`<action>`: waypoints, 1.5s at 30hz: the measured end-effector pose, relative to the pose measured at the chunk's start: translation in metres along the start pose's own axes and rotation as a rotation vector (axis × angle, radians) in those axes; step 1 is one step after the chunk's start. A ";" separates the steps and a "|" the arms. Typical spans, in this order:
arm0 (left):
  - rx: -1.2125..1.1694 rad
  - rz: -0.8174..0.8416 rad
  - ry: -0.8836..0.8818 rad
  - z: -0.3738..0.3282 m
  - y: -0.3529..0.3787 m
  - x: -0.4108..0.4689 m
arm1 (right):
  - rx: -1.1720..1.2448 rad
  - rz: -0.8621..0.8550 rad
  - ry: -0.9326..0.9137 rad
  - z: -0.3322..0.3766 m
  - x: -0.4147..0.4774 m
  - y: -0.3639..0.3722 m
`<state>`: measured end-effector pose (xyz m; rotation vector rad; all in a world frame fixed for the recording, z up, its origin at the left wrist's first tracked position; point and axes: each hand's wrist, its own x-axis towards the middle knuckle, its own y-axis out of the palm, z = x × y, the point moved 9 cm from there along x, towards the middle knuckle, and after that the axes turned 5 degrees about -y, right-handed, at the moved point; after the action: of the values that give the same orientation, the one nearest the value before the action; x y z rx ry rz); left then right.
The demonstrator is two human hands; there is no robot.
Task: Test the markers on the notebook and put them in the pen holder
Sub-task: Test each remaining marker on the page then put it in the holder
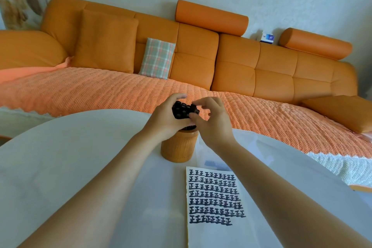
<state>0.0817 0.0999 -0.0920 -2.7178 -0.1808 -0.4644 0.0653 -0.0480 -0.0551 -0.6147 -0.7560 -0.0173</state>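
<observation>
Gripping black marker bundle (182,109) with left hand (165,122), fingers curling round it, long axes upright, directly over woven pen holder (177,148). Pinching rightmost marker (194,109) between right hand (213,125) thumb and forefinger.

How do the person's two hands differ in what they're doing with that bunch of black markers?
The left hand wraps round the whole bunch of markers; the right hand only pinches at the bunch's edge with thumb and fingertip. The left hand is above the pen holder; the right hand is off to its side. Both hands touch the markers, raised above the table.
</observation>
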 end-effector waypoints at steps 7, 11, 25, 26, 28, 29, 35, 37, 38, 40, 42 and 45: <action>0.095 0.076 0.045 -0.007 0.011 -0.002 | 0.002 0.133 0.194 -0.026 -0.009 0.007; 0.210 0.083 0.071 -0.012 0.011 -0.004 | 0.221 0.244 0.236 -0.033 -0.018 0.023; 0.504 -0.253 0.455 -0.066 -0.013 -0.048 | -0.228 0.532 0.327 -0.080 -0.029 -0.026; 0.508 -0.252 0.517 -0.074 -0.006 -0.058 | -0.279 0.602 0.332 -0.085 -0.033 -0.026; 0.512 -0.159 0.577 -0.082 0.018 -0.074 | -0.339 0.722 0.342 -0.096 -0.040 -0.027; 0.513 -0.085 0.568 -0.081 0.032 -0.080 | -0.363 0.772 0.344 -0.101 -0.042 -0.027; 0.638 0.276 0.477 -0.043 0.104 -0.101 | -0.503 0.977 0.370 -0.120 -0.046 -0.022; 0.696 0.283 0.469 -0.035 0.109 -0.099 | -0.548 1.047 0.414 -0.130 -0.049 -0.019; 0.709 0.280 0.468 -0.034 0.109 -0.099 | -0.543 1.079 0.455 -0.134 -0.051 -0.017; 0.716 0.260 0.480 -0.035 0.109 -0.098 | -0.465 1.110 0.547 -0.139 -0.057 -0.013; 0.709 0.245 0.489 -0.037 0.108 -0.098 | -0.389 1.150 0.584 -0.139 -0.062 -0.009; 0.686 0.246 0.468 -0.036 0.107 -0.096 | -0.366 1.197 0.521 -0.132 -0.064 -0.006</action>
<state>0.0010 -0.0183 -0.1302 -1.8755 0.1071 -0.7776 0.1011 -0.1357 -0.1679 -1.2746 0.2092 0.7709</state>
